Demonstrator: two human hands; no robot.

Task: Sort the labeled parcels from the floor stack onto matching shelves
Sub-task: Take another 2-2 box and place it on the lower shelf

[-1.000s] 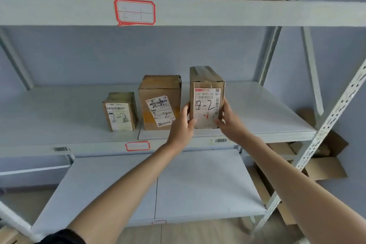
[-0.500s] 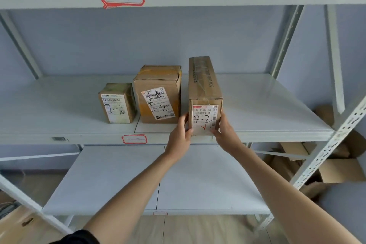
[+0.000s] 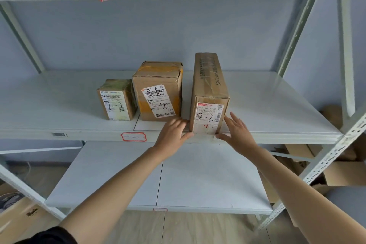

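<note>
Three cardboard parcels, flat metal shelf

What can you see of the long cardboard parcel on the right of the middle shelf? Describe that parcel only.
The long cardboard parcel is a brown taped box, lying lengthwise with its narrow end at the middle shelf front edge. That end carries a white barcode label handwritten "2-2" with a red mark. Printed text runs along its top. The left hand and right hand flank its front corners, fingers straight.
</note>
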